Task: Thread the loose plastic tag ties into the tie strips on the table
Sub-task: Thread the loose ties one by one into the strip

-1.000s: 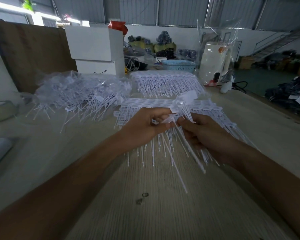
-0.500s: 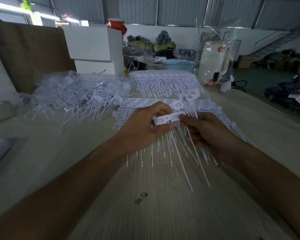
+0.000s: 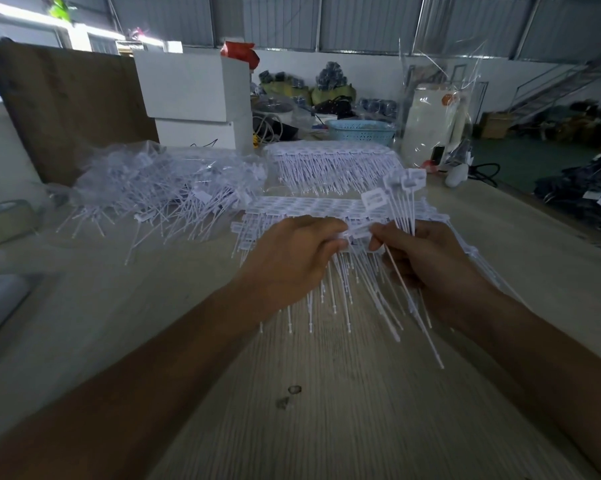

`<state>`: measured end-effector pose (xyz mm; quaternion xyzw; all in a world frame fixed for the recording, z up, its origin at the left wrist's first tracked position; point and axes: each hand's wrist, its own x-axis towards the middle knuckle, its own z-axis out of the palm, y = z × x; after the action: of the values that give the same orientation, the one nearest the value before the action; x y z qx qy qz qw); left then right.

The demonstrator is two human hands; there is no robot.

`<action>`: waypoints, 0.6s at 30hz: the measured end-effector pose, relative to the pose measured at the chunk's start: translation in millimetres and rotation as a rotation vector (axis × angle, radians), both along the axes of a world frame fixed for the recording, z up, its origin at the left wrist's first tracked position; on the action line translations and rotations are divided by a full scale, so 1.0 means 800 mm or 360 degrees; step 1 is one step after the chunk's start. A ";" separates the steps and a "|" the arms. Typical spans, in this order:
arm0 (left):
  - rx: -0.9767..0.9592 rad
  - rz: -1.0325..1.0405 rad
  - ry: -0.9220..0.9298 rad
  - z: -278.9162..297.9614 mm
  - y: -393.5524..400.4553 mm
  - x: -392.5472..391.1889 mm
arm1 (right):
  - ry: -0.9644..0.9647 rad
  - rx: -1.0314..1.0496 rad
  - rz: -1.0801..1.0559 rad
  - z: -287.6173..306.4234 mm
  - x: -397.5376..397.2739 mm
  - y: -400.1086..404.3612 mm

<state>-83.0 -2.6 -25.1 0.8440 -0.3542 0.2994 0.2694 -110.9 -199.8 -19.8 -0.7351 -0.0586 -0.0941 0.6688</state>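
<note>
Head view
Left hand (image 3: 292, 265): fingers curled, pinching a flat white tag on the tie strips (image 3: 313, 209).
Right hand (image 3: 427, 265): grips a bundle of loose ties (image 3: 404, 202), thin stiff stems, rectangular heads upright.
Strips: ribbed white plastic layered on the pale wood-grain table (image 3: 327, 427).
Around: tangled heap of ties (image 3: 160, 188) at left, second strip stack (image 3: 333, 161) behind, white boxes (image 3: 195, 98).

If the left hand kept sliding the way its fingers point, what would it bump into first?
The left hand points right, toward the right hand. It would most likely first meet the bunch of loose ties that the right hand holds, then that hand's fingertips. Depth is hard to judge, but they look almost touching.
</note>
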 end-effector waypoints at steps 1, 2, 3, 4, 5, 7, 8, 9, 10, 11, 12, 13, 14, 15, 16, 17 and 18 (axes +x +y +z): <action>-0.0083 -0.0024 0.0053 -0.001 -0.002 0.000 | -0.0030 0.0011 -0.0004 0.000 0.000 0.000; -0.0162 -0.0042 0.0136 -0.001 -0.004 0.000 | -0.0055 0.0022 -0.0007 -0.001 0.000 0.000; -0.0228 -0.0057 0.0230 -0.002 -0.006 0.001 | -0.0078 0.0028 -0.0005 -0.002 0.000 0.000; -0.0283 -0.0074 0.0318 -0.002 -0.008 0.001 | -0.0099 0.0029 0.0004 -0.002 0.000 0.001; -0.0333 -0.0097 0.0400 -0.003 -0.010 0.001 | -0.0118 0.0029 0.0017 -0.003 0.000 0.001; -0.0457 -0.0157 0.0578 -0.004 -0.012 0.001 | -0.0143 0.0020 0.0029 -0.003 -0.001 0.002; -0.0557 -0.0204 0.0684 -0.004 -0.012 0.000 | -0.0156 0.0009 0.0026 -0.003 -0.001 0.002; -0.0685 -0.0276 0.0802 -0.004 -0.012 -0.001 | -0.0173 -0.0006 0.0020 -0.003 -0.002 0.002; -0.0823 -0.0360 0.0920 -0.004 -0.013 -0.002 | -0.0194 -0.0020 0.0014 -0.003 -0.002 0.003; -0.0943 -0.0436 0.1017 -0.003 -0.013 -0.002 | -0.0215 -0.0028 0.0010 -0.002 -0.003 0.004; -0.1023 -0.0485 0.1079 -0.003 -0.012 -0.002 | -0.0228 -0.0030 0.0008 -0.002 -0.003 0.005; -0.1067 -0.0508 0.1111 -0.003 -0.012 -0.001 | -0.0230 -0.0028 0.0008 -0.002 -0.004 0.007; -0.1092 -0.0517 0.1127 -0.003 -0.012 -0.001 | -0.0224 -0.0026 0.0010 -0.002 -0.004 0.008; -0.1113 -0.0514 0.1144 -0.003 -0.013 0.000 | -0.0212 -0.0026 0.0009 -0.001 -0.004 0.009; -0.1136 -0.0505 0.1169 -0.004 -0.013 -0.001 | -0.0203 -0.0029 0.0004 -0.001 -0.005 0.010; -0.1160 -0.0494 0.1200 -0.004 -0.014 -0.001 | -0.0199 -0.0040 -0.0002 -0.001 -0.005 0.010; -0.1185 -0.0486 0.1232 -0.005 -0.014 -0.001 | -0.0204 -0.0057 -0.0006 -0.001 -0.005 0.010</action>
<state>-83.6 -14.1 -28.9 0.6793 -0.2179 0.0300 0.7001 -114.7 -191.9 -20.4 -0.7394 -0.1017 -0.1412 0.6504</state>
